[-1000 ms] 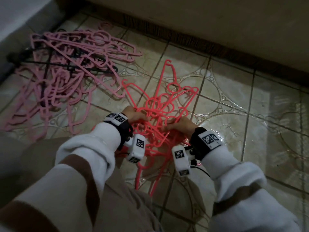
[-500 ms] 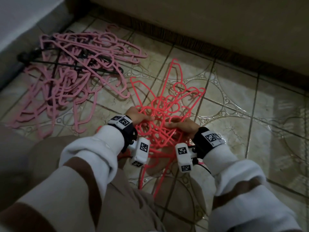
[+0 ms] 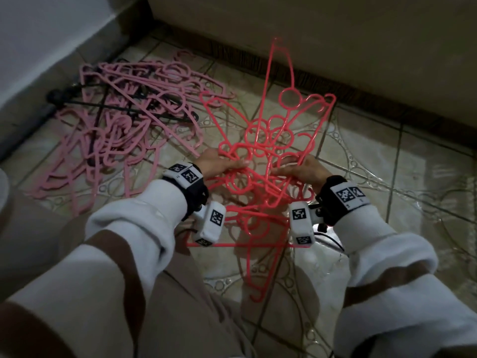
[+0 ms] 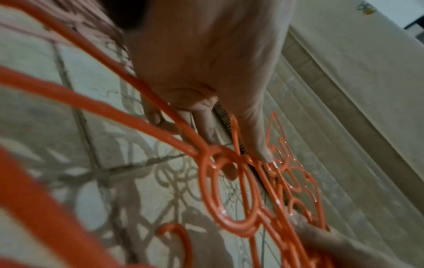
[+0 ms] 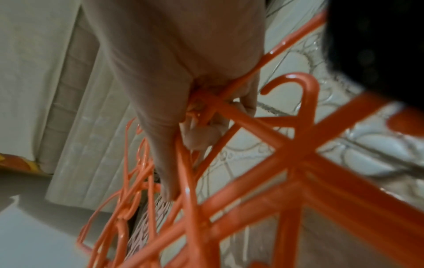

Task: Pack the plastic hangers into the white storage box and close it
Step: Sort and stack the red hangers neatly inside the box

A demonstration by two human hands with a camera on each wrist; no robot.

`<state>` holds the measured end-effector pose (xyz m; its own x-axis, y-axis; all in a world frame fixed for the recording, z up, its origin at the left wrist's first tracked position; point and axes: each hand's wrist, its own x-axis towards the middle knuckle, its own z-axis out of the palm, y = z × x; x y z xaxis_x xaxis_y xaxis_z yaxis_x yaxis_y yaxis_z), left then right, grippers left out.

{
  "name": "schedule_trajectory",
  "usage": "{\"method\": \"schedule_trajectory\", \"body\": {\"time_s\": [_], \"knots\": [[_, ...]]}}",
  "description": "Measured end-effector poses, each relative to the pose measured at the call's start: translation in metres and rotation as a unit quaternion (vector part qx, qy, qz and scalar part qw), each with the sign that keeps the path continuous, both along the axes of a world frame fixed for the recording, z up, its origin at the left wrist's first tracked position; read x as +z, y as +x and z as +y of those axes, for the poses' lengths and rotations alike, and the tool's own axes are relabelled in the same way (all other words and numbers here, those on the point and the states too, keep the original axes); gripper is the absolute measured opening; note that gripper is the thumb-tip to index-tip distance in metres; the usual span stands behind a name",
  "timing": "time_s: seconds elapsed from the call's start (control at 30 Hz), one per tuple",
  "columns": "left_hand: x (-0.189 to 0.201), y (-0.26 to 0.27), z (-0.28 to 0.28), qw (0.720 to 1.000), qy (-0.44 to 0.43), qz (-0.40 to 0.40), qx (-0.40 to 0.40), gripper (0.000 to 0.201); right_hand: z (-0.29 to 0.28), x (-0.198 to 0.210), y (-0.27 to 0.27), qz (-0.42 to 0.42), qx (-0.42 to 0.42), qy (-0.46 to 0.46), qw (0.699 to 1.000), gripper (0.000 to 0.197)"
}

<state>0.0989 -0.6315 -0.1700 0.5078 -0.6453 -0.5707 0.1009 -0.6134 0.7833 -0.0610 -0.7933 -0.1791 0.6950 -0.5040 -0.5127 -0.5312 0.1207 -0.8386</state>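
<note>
A tangled bunch of red plastic hangers [image 3: 268,156] is lifted off the tiled floor between both hands. My left hand [image 3: 222,164] grips the bunch on its left side, fingers under the bars and thumb on top [image 4: 252,127]. My right hand [image 3: 299,169] grips it on the right, fingers curled round crossing bars [image 5: 201,127]. The red hangers [image 4: 229,190] fan upward and away from me, hooks hanging below. A pile of pale pink hangers [image 3: 129,120] lies on the floor to the left. No white storage box shows in any view.
A few black hangers [image 3: 124,104] lie mixed into the pink pile. A beige wall with a dark skirting [image 3: 361,99] runs along the far side. A pale wall [image 3: 38,47] stands at far left. My knees fill the bottom of the head view.
Both hands have raised the red bunch off the floor and tilted it up, so its far end now stands higher against the wall. The pink pile has not moved.
</note>
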Motion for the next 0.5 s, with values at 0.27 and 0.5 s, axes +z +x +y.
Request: {"method": "schedule_trajectory", "body": {"time_s": [0.27, 0.5], "knots": [[-0.004, -0.01, 0.012, 0.94, -0.049, -0.313, 0.123, 0.035, -0.025, -0.004, -0.023, 0.006, -0.116, -0.012, 0.993, 0.021], [-0.017, -0.047, 0.022, 0.898, 0.055, -0.308, -0.31, 0.022, -0.033, -0.007, -0.027, 0.035, -0.172, -0.008, 0.984, 0.015]]}}
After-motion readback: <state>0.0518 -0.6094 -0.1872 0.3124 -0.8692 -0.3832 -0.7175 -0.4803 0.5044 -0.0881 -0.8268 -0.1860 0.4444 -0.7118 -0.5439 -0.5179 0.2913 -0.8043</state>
